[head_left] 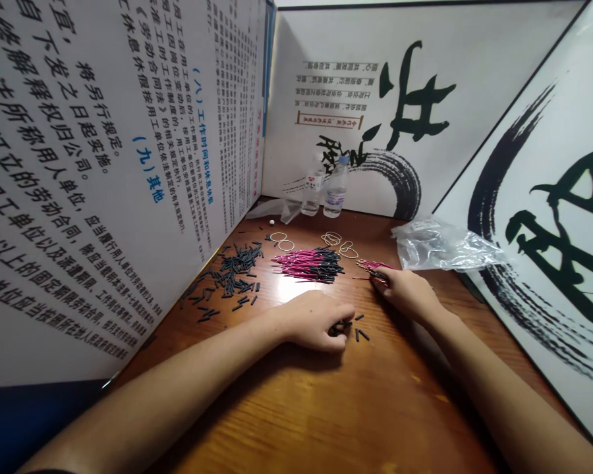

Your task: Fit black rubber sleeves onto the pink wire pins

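Note:
My left hand (321, 321) is curled low over the table, its thumb and fingers closed round some short black tubes (344, 324). Several more loose tubes (362, 334) lie just beyond its fingertips. To the right, my right hand (404, 293) pinches a black-sleeved wire, its fingertips partly hidden, beside a small bunch of red wires (373, 264). Between and behind my hands lies a pile of red wires with black sleeves (309, 264) on their right ends. A heap of short black tubes (237, 270) spreads across the left side.
Rubber bands (332, 238) lie behind the wire pile. Two water bottles (335, 194) stand at the back, near a clear plastic piece (281, 209). A crumpled plastic bag (439, 245) is at right. Printed panels (346, 39) enclose the wooden table (296, 408).

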`<state>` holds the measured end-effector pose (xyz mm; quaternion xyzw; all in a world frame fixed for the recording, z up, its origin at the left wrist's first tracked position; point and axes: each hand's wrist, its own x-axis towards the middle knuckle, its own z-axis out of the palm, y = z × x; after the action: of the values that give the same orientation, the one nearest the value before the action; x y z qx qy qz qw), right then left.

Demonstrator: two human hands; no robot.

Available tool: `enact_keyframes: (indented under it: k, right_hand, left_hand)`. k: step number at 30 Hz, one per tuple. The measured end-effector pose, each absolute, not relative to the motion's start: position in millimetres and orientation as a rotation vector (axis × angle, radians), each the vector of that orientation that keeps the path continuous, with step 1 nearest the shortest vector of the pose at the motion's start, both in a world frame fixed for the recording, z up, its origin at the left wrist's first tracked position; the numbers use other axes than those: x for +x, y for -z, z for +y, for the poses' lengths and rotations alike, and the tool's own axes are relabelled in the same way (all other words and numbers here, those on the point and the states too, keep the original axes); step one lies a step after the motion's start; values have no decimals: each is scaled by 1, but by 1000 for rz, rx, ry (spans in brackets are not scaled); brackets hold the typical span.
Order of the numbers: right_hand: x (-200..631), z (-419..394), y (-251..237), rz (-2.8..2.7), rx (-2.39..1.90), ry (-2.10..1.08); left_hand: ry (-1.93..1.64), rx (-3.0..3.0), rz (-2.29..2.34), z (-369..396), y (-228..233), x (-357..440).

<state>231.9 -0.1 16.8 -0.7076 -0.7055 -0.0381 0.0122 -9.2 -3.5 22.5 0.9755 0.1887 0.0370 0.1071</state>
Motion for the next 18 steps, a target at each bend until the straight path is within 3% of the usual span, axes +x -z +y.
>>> enact_keyframes:
  k: [11, 18]
  right_hand:
    - [236, -1, -26, -2187, -2265, 143]
    - [269, -5, -49, -2251, -2427, -155]
  left_hand:
    - [-98, 2973, 570, -5, -22, -8]
    - [-101, 2949, 601, -5, -22, -6]
